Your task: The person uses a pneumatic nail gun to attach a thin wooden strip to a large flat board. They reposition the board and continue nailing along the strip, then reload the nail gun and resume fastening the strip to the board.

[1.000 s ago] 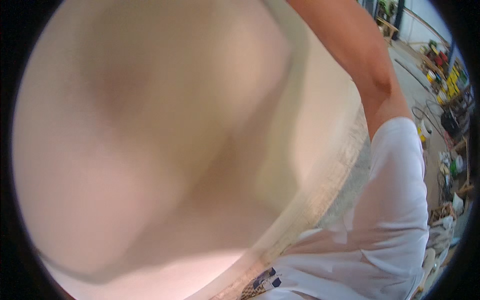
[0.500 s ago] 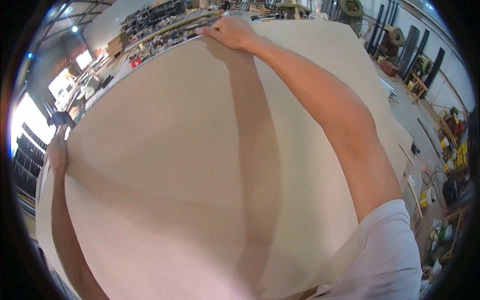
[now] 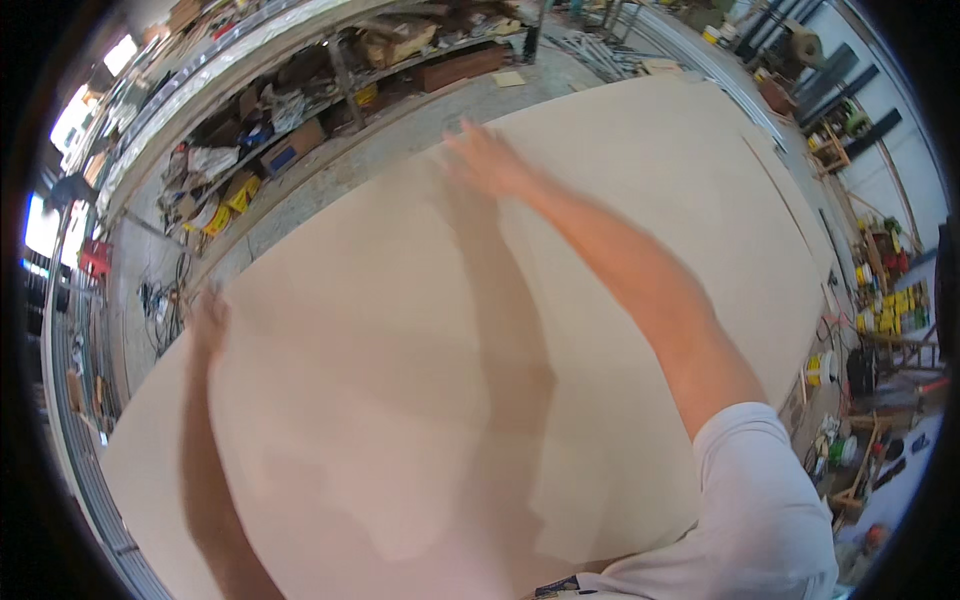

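A large pale, flat board (image 3: 380, 300) fills most of the view in front of me. My right hand (image 3: 487, 163) is at its far edge, fingers stretched out and somewhat blurred, the palm over the board's face. At the left part of the same edge is my left hand (image 3: 208, 318); motion smears its fingers, so their grip is unclear. The shadow of my right arm falls across the board.
Beyond the far edge runs a long workbench (image 3: 200, 85) with a cluttered lower shelf (image 3: 400, 75). Metal bars (image 3: 600, 55) lie at the back. On the right are a white bucket (image 3: 821, 368) and several yellow containers (image 3: 895, 310). A red stool (image 3: 96, 258) stands at the left.
The board's far edge has dropped away, so the floor and lower shelf now show beyond it. My right hand's fingers have straightened from their grip on the edge; my left hand has shifted inward.
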